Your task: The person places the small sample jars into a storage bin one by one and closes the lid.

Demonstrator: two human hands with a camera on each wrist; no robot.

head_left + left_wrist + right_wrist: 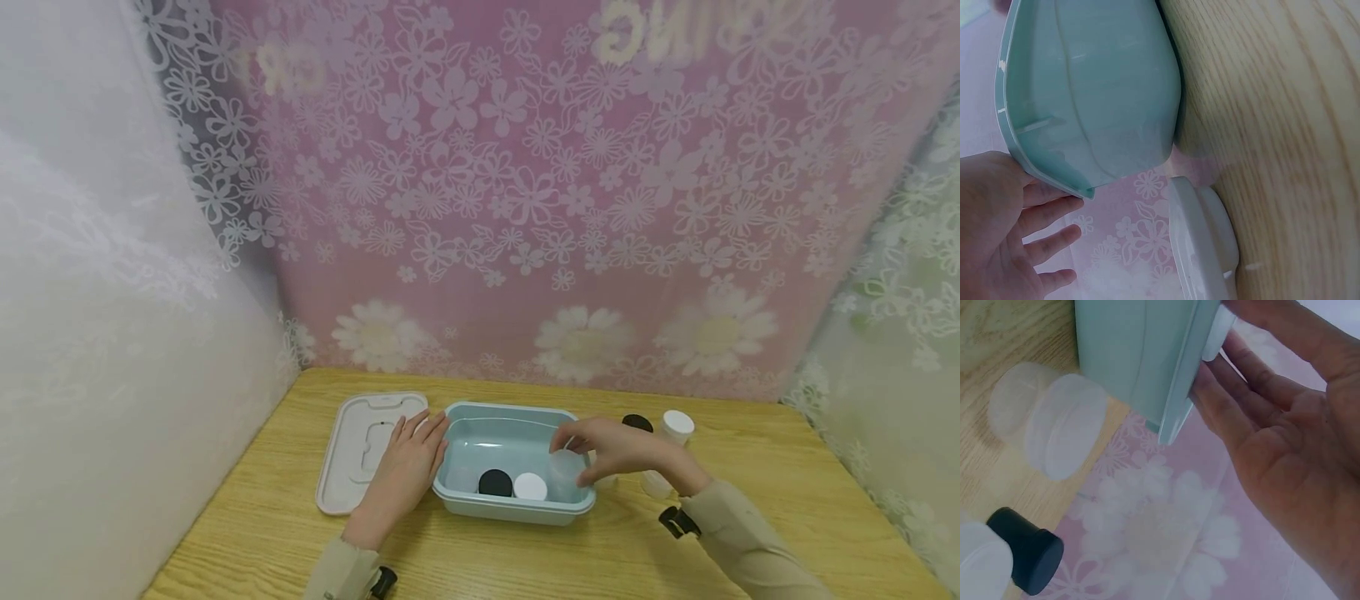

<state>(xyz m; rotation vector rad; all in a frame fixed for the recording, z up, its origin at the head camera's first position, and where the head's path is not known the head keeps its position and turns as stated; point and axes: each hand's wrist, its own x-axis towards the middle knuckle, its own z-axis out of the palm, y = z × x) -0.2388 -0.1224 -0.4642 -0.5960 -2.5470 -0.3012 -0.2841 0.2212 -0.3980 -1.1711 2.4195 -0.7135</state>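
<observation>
A light blue plastic bin (495, 433) stands on the table in front of me. My left hand (405, 471) rests at its left rim, fingers extended and apart in the left wrist view. My right hand (618, 446) reaches over the right rim and holds a frosted translucent jar (566, 473) between thumb and fingers, inside the bin's right end. Only a pale edge of that jar (1217, 339) shows in the right wrist view. Along the bin's near side sit a black-lidded jar (495, 482) and a white-lidded jar (530, 487), their bodies hidden by the wall.
A pale grey lid (347, 454) lies left of the bin. Right of it, partly behind my right arm, stand a black jar (637, 422), a white-lidded jar (678, 423) and a translucent jar (656, 484). Patterned curtains (525, 250) border the table's back and sides.
</observation>
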